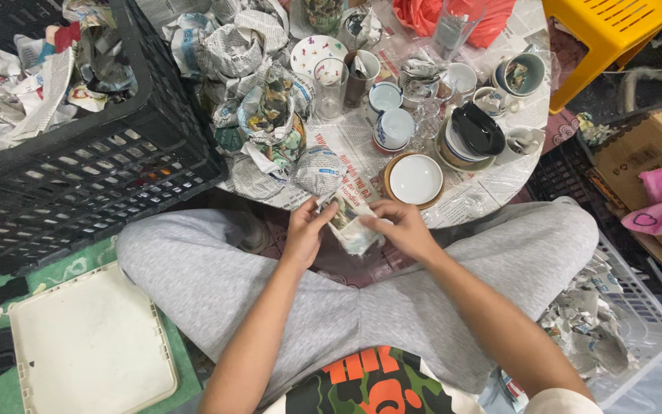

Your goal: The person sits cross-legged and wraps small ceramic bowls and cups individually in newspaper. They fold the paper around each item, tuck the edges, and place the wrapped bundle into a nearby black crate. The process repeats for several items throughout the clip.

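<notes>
1. Setting: a cluttered floor workspace around a low round table (492, 184) lined with newspaper. The person sits cross-legged at its near edge in grey trousers.
2. Left hand (306, 230): fingers closed, pinching the left side of a newspaper-wrapped item (352, 226). The contents are hidden by the paper.
3. Right hand (404, 228): fingers curled onto the right side of the same bundle, gripping the paper. The bundle hangs between the hands, just off the table's near edge, above the lap.
4. Near edge of the table: a white bowl with a brown rim (415, 179), and left of it a wrapped bundle (319, 170).
5. Mid table: blue-and-white cups (392, 128), a clear glass (331, 86), and a black lid on stacked bowls (478, 129).
6. Left of the table: a black crate (78, 176) filled with crumpled newspaper.
7. Far right: a yellow stool (607, 27).
</notes>
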